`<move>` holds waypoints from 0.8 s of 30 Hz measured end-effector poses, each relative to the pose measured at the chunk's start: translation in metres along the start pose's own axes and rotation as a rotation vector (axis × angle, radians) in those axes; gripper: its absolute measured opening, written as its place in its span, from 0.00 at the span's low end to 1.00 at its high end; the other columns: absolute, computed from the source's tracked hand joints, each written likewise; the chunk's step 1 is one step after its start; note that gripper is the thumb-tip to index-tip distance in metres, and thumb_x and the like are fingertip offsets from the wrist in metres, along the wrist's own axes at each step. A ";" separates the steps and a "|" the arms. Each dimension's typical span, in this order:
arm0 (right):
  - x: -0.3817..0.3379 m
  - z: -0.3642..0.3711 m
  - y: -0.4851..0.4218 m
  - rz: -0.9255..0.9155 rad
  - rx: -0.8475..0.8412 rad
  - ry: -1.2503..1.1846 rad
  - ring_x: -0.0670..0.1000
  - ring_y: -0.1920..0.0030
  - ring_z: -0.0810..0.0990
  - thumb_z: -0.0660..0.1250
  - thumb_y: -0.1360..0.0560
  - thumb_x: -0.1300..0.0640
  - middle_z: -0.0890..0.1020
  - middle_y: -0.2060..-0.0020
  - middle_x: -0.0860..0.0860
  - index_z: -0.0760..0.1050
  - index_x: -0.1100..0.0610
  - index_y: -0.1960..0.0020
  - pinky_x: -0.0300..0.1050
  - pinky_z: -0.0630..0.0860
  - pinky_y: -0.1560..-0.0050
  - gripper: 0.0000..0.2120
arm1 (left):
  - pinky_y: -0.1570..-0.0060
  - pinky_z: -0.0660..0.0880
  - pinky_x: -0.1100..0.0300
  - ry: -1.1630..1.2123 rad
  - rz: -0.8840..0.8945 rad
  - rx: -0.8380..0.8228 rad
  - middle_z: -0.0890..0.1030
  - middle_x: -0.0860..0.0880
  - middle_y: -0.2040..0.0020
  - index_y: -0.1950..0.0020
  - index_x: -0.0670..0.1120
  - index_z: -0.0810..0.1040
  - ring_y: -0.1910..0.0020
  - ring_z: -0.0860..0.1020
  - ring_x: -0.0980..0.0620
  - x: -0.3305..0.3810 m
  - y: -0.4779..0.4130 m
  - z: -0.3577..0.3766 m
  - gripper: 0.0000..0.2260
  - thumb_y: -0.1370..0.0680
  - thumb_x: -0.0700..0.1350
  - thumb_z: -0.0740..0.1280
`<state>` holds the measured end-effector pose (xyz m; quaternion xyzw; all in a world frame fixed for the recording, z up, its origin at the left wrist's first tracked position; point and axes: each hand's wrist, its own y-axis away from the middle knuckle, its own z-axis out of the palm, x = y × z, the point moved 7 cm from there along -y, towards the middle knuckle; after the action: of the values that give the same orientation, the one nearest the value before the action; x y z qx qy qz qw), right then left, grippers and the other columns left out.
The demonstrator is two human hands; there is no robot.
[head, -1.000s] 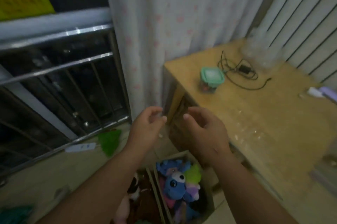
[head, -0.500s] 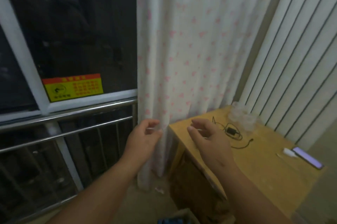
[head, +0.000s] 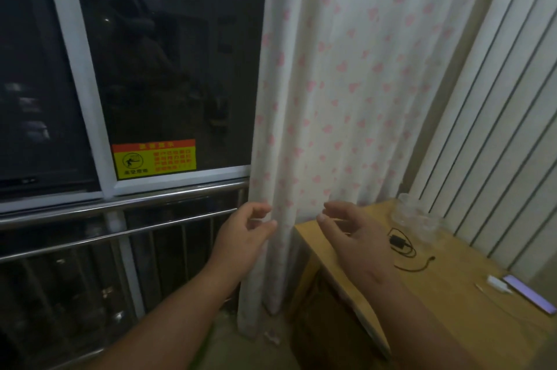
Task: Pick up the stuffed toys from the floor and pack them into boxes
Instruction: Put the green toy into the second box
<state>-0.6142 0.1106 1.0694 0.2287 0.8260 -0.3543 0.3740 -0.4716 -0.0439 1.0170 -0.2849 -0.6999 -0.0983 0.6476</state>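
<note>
Head view: two bare forearms rise from 6 o'clock to mid-frame. The left hand (head: 244, 237) sits at 9 o'clock of the right hand (head: 349, 234), with a gap between them. Both have loosely curled fingers and hold nothing. Behind them hangs a pink-dotted curtain (head: 331, 98); a wooden table (head: 452, 294) lies at 4 o'clock. No stuffed toys or boxes show. The only floor (head: 223, 348) is at 6 o'clock, so they probably lie below that edge, with neither hand clearly nearer.

A home room: pink-patterned curtain (head: 346, 83), railed window (head: 168, 53), wooden table (head: 452, 294) with phone (head: 529, 294).
</note>
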 end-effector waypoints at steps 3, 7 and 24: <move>-0.008 0.008 0.004 0.010 0.010 0.015 0.28 0.54 0.76 0.68 0.26 0.47 0.81 0.52 0.38 0.79 0.47 0.42 0.23 0.71 0.64 0.13 | 0.52 0.76 0.61 -0.008 -0.007 -0.007 0.81 0.54 0.49 0.45 0.54 0.78 0.49 0.79 0.57 -0.002 0.000 -0.014 0.10 0.26 0.46 0.70; -0.015 0.022 0.017 0.047 0.030 0.037 0.32 0.53 0.77 0.67 0.25 0.45 0.81 0.52 0.38 0.78 0.46 0.42 0.26 0.72 0.64 0.13 | 0.46 0.75 0.57 -0.003 -0.017 -0.045 0.81 0.56 0.49 0.48 0.56 0.78 0.47 0.78 0.57 -0.010 -0.001 -0.028 0.09 0.25 0.45 0.70; -0.037 0.063 0.098 0.095 0.022 0.022 0.33 0.54 0.79 0.69 0.26 0.47 0.82 0.51 0.41 0.79 0.49 0.42 0.22 0.72 0.59 0.14 | 0.53 0.72 0.65 -0.061 -0.075 -0.041 0.80 0.57 0.50 0.46 0.53 0.79 0.50 0.76 0.62 -0.015 0.075 -0.089 0.08 0.24 0.45 0.69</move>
<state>-0.5000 0.1222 1.0279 0.2756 0.8144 -0.3428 0.3785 -0.3569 -0.0315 0.9977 -0.2746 -0.7273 -0.1280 0.6158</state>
